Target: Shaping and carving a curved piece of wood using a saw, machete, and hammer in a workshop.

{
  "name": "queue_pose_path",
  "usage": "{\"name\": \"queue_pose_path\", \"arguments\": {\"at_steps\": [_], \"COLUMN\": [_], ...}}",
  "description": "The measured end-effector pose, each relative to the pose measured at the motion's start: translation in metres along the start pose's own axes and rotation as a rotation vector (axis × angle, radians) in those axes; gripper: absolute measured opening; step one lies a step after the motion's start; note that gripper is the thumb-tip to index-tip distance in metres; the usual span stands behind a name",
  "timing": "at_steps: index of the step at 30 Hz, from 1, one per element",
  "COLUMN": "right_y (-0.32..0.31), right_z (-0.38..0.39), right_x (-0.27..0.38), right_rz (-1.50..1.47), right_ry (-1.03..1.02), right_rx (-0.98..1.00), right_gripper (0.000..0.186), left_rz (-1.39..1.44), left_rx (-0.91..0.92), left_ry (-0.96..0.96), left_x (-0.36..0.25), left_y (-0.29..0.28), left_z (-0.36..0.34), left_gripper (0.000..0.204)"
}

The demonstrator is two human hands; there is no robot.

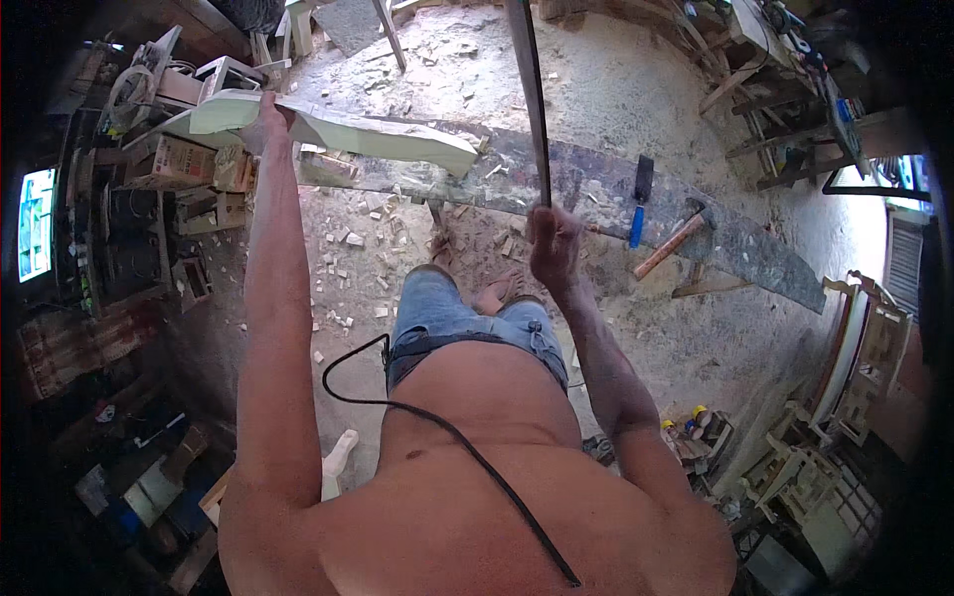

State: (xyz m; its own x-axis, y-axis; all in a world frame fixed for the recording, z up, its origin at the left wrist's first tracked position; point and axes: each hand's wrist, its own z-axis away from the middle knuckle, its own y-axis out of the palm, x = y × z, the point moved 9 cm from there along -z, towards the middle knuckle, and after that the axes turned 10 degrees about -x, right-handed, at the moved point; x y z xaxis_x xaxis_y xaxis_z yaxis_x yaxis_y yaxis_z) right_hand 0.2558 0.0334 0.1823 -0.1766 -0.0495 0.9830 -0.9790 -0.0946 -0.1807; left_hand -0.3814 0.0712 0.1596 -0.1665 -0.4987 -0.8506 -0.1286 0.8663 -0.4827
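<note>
A bare floor [636, 343] spreads under everything, crossed by a long, dark, low tabletop [763, 260]. The thing being worked is a long piece of pale wood [383, 139], held at the far left part of the tabletop, its right end reaching over the board; whether it rests there I cannot tell. Its outline is already curved and its faces look cut by hand, so the rough shaping seems well along, though the edges appear uneven and smoothing probably remains.

A long dark tool [537, 109] points away from the body, well apart from the wood, so no cut is being made at this moment. The hammer [671, 246] and the blue-handled chisel [637, 223] lie on the right part of the tabletop, out of use.

The left hand [274, 113] has its grip closed over the wood near its left end; the right hand [556, 243] has its grip wrapped round the near end of the long tool. Smallest are the wood chips [354, 239], scattered over floor and tabletop, which suggest much cutting is done. How much is left on the hidden underside cannot be told.
</note>
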Motion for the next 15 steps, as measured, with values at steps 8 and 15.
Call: {"name": "queue_pose_path", "arguments": {"at_steps": [8,15], "right_y": [0.032,0.031], "right_z": [0.041,0.01], "right_x": [-0.236,-0.074], "right_rz": [0.555,0.362], "right_ry": [0.483,0.293], "right_rx": [0.278,0.157], "right_gripper": [0.086,0.078], "left_rz": [0.026,0.464], "left_rx": [0.054,0.133], "left_ry": [0.006,-0.201], "left_x": [-0.024,0.03], "left_y": [0.004,0.02], "left_z": [0.018,-0.001], "left_gripper": [0.078,0.078]}}
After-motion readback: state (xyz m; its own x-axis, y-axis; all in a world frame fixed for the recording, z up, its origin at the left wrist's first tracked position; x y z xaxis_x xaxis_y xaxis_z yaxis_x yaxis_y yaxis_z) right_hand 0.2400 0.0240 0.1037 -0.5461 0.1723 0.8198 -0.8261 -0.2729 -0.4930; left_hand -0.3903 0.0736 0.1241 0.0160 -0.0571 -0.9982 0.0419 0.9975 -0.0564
